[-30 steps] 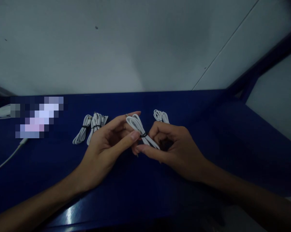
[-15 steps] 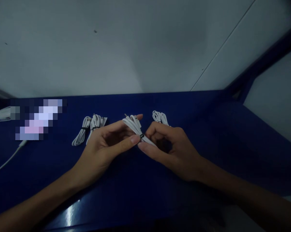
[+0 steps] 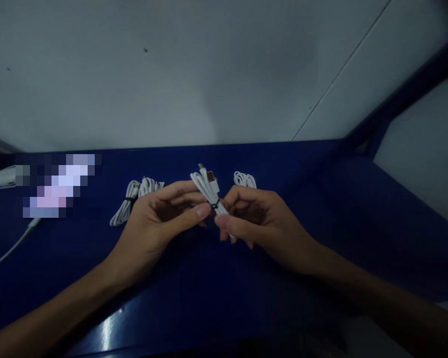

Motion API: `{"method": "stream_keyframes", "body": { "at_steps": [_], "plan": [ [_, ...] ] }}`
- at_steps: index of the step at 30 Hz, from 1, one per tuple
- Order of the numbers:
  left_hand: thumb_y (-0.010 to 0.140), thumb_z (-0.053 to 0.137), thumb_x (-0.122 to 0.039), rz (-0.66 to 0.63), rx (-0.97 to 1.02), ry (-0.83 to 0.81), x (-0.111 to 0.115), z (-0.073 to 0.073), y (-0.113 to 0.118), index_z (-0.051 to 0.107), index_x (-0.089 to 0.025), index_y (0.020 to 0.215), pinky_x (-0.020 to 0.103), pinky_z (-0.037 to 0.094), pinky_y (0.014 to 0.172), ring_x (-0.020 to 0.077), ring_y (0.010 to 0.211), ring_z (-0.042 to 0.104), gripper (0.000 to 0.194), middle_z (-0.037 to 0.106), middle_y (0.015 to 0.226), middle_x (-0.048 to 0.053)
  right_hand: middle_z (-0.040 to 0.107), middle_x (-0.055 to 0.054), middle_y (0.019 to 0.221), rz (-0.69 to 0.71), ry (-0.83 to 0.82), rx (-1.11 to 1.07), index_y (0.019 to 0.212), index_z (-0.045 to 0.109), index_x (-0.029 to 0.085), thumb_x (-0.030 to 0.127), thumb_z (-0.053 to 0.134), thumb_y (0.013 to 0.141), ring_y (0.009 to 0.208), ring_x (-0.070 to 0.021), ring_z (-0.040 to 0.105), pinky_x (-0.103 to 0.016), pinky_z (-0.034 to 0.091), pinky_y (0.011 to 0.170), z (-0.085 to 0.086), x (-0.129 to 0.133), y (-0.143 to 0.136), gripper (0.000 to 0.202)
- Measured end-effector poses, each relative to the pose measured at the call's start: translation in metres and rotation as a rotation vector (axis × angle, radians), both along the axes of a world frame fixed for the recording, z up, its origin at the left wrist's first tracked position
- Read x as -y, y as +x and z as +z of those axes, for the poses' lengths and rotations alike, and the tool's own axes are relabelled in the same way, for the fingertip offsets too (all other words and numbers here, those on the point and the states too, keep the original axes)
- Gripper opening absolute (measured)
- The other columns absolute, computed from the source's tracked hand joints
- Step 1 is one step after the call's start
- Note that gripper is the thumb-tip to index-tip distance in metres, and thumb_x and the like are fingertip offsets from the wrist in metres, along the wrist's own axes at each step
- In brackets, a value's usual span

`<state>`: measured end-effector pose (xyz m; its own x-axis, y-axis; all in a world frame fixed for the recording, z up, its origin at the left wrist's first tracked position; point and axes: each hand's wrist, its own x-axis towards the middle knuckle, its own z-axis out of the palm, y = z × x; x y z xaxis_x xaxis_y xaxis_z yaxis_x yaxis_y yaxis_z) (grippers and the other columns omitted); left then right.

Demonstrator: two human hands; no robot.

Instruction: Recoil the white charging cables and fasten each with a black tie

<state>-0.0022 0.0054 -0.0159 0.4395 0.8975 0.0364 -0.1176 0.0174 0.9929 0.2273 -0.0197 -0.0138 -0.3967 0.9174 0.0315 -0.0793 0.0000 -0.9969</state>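
A coiled white USB cable (image 3: 206, 188) is held up over the blue table, its bundle bound by a black tie (image 3: 214, 205). One slim plug and one wider USB plug stick out at its upper end. My right hand (image 3: 261, 211) pinches the lower part of the coil between thumb and fingers. From the other side, my left hand (image 3: 164, 211) is closed around the coil's left edge, thumb near the tie and fingers partly hidden behind the cable. Behind my left hand lie tied white cables (image 3: 124, 206); another white cable bundle (image 3: 245, 179) lies behind my right hand.
The blue table (image 3: 179, 288) meets a grey wall panel (image 3: 172, 89) at the back. At the left are a blurred-out bright device (image 3: 60, 186), a white cord (image 3: 13, 246) leading from it and a white object (image 3: 4, 175). A blue frame bar (image 3: 406, 97) slants at the right.
The held cable has turned more upright, and its USB plug now shows clearly. My left thumb has shifted slightly left, and more of my right fingers shows beneath the coil.
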Motion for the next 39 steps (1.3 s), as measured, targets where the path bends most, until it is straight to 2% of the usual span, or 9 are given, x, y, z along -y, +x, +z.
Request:
{"method": "stream_keyframes", "body": {
  "at_steps": [6,11,16,23,29,35,39],
  "plan": [
    [0.097,0.084,-0.021,0.038,-0.035,0.003,0.0,0.002,0.002,0.087,-0.026,0.114,0.027,0.063,0.085,0.0189,0.097,0.079,0.018,0.086,0.109,0.005,0.079,0.002,0.083,-0.019,-0.016,-0.042,0.096,0.077,0.019,0.016,0.089,0.092,0.069,-0.0082,0.069,-0.015,0.047,0.053,-0.001,0.0,0.0,0.013],
    [0.096,0.086,-0.024,0.044,-0.053,0.007,0.0,0.002,0.001,0.087,-0.026,0.109,0.025,0.062,0.084,0.0188,0.099,0.078,0.013,0.085,0.108,0.004,0.079,0.002,0.083,-0.023,-0.013,-0.05,0.095,0.077,0.019,0.014,0.09,0.09,0.068,-0.008,0.068,-0.015,0.047,0.054,0.0,-0.001,-0.001,0.015],
    [0.099,0.083,-0.024,0.026,-0.056,0.014,0.001,0.002,0.001,0.088,-0.029,0.116,0.025,0.063,0.085,0.0184,0.1,0.08,0.018,0.086,0.113,0.004,0.076,0.002,0.082,-0.037,-0.006,-0.011,0.095,0.077,0.02,0.016,0.091,0.089,0.067,-0.0089,0.066,-0.017,0.049,0.056,-0.001,0.0,-0.001,0.016],
    [0.099,0.083,-0.021,0.019,-0.059,0.016,0.003,0.006,0.003,0.088,-0.029,0.117,0.029,0.063,0.101,0.0199,0.108,0.08,0.02,0.087,0.117,0.003,0.073,0.004,0.081,-0.055,0.004,-0.005,0.092,0.075,0.02,0.014,0.093,0.086,0.067,-0.0075,0.064,-0.016,0.053,0.061,-0.002,0.001,-0.001,0.02],
    [0.096,0.086,-0.025,0.029,-0.057,0.015,0.003,0.009,0.006,0.089,-0.029,0.114,0.033,0.064,0.102,0.0215,0.106,0.081,0.019,0.087,0.114,0.004,0.072,0.004,0.081,-0.074,0.05,0.037,0.09,0.074,0.021,0.016,0.093,0.086,0.067,-0.0089,0.064,-0.019,0.053,0.061,-0.004,0.001,0.0,0.021],
    [0.094,0.088,-0.023,0.013,-0.072,0.006,0.004,0.013,0.006,0.09,-0.028,0.113,0.031,0.066,0.095,0.0217,0.1,0.083,0.02,0.088,0.112,0.004,0.07,0.004,0.081,-0.063,0.021,0.044,0.089,0.072,0.021,0.018,0.095,0.085,0.065,-0.0083,0.058,-0.019,0.049,0.058,-0.005,0.002,-0.001,0.024],
    [0.096,0.086,-0.023,0.01,-0.092,0.002,0.004,0.011,0.004,0.089,-0.028,0.115,0.031,0.065,0.097,0.0227,0.105,0.082,0.02,0.087,0.117,0.004,0.072,0.004,0.082,0.006,-0.023,0.005,0.092,0.071,0.02,0.018,0.094,0.086,0.068,-0.0083,0.062,-0.018,0.051,0.061,-0.002,0.001,-0.003,0.024]
  ]
}}
